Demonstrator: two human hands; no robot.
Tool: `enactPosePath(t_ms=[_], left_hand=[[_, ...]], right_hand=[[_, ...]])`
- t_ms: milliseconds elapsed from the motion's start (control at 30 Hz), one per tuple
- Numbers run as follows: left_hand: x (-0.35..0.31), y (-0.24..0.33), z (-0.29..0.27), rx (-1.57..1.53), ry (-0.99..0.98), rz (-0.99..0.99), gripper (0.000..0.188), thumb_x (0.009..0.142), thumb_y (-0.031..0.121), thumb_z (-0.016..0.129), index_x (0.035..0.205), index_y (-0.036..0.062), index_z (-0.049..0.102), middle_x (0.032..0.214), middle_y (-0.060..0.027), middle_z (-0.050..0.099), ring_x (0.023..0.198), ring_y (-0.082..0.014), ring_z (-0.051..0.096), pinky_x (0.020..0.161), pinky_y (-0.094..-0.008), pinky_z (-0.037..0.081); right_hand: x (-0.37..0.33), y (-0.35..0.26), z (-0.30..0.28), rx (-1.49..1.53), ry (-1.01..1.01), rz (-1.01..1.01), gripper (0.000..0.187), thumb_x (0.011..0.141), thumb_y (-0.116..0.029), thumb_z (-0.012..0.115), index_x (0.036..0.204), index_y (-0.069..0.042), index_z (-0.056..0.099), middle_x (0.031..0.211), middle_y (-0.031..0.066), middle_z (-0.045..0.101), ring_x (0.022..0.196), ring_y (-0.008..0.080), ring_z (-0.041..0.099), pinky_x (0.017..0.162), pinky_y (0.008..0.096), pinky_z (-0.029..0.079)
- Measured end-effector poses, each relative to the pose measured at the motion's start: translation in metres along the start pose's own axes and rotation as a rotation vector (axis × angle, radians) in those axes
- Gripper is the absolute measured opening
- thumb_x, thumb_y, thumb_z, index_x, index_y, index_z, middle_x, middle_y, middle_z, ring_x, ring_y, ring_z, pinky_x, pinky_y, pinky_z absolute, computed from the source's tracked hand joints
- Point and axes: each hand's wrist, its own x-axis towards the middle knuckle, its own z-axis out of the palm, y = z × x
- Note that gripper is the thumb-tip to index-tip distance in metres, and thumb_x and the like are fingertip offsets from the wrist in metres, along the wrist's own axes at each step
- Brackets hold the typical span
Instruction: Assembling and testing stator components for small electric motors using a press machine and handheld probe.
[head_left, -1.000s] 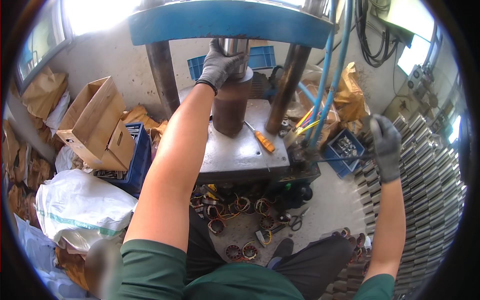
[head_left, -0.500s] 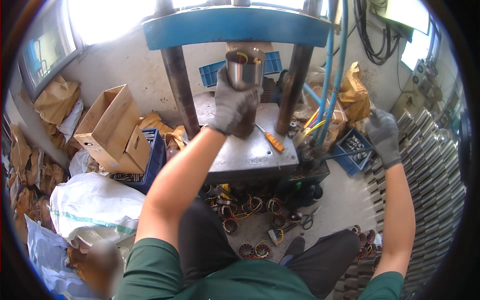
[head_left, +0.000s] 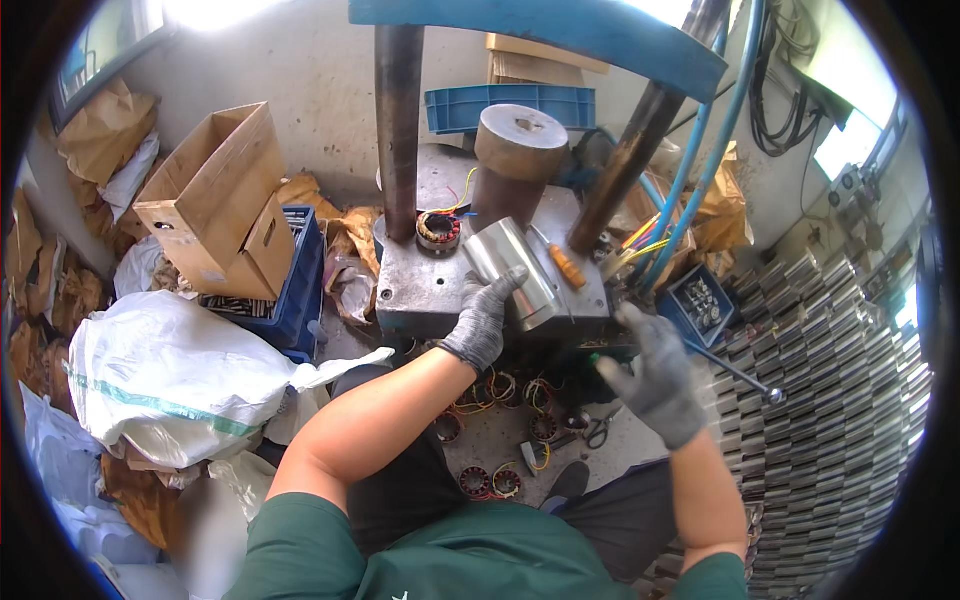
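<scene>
My left hand [head_left: 482, 318], in a grey glove, is wrapped round the lower side of a shiny metal cylinder [head_left: 514, 272], which tilts over the front part of the press table [head_left: 430, 287]. My right hand [head_left: 655, 380], gloved alike and slightly blurred, hangs in the air to the right, thumb and fingers apart, with nothing in it. Behind the cylinder a thick steel post [head_left: 521, 143] with a round flat top stands on the table. To its left sits a wound stator [head_left: 437, 232] with coloured wires. An orange-handled screwdriver [head_left: 568, 266] lies right of the cylinder.
A blue press crossbeam [head_left: 540, 38] spans two dark columns. Long rows of stacked metal cylinders [head_left: 830, 400] fill the right side. Near the right column are a long lever [head_left: 740, 373] and a blue bin of small parts [head_left: 702, 303]. Several stators [head_left: 490, 482] lie on the floor; a cardboard box [head_left: 215, 225] stands left.
My left hand has brought the metal cylinder down and towards me, away from the post's top, and tilted it. My right hand has come inward from the far right. The view has shifted.
</scene>
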Motion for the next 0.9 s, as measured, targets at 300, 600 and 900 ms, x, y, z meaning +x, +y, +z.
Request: enactPosePath(t_ms=[300,600,900], left_hand=[[0.011,0.029,-0.018,0.010,0.098,0.089,0.072,0.090,0.026,0.091,0.146,0.0062,0.050,0.127,-0.0160,0.069,0.111,-0.0272,0.073,0.088,-0.0444,0.067],[0.080,0.124,-0.098,0.319,0.572,0.565,0.056,0.100,0.025,0.079,0.142,-0.0026,0.053,0.106,-0.0095,0.067,0.092,-0.0199,0.065,0.089,-0.0329,0.054],[0.095,0.104,-0.102,1.193,0.541,0.469,0.043,0.104,0.039,0.069,0.125,0.0017,0.071,0.131,-0.0274,0.067,0.122,-0.0463,0.066,0.105,-0.0533,0.052]], right_hand=[[0.098,-0.032,0.160,0.899,-0.063,0.200,0.108,0.071,-0.029,0.102,0.154,0.002,0.040,0.141,0.0189,0.061,0.130,0.0295,0.063,0.114,0.0414,0.052],[0.129,-0.016,0.238,0.691,-0.140,0.114,0.109,0.067,-0.024,0.100,0.157,0.004,0.044,0.144,0.0220,0.058,0.137,0.0353,0.059,0.121,0.0396,0.047],[0.142,-0.034,0.209,0.274,-0.252,0.005,0.104,0.072,-0.023,0.100,0.158,0.003,0.048,0.148,0.0230,0.055,0.132,0.0363,0.061,0.111,0.0440,0.054]])
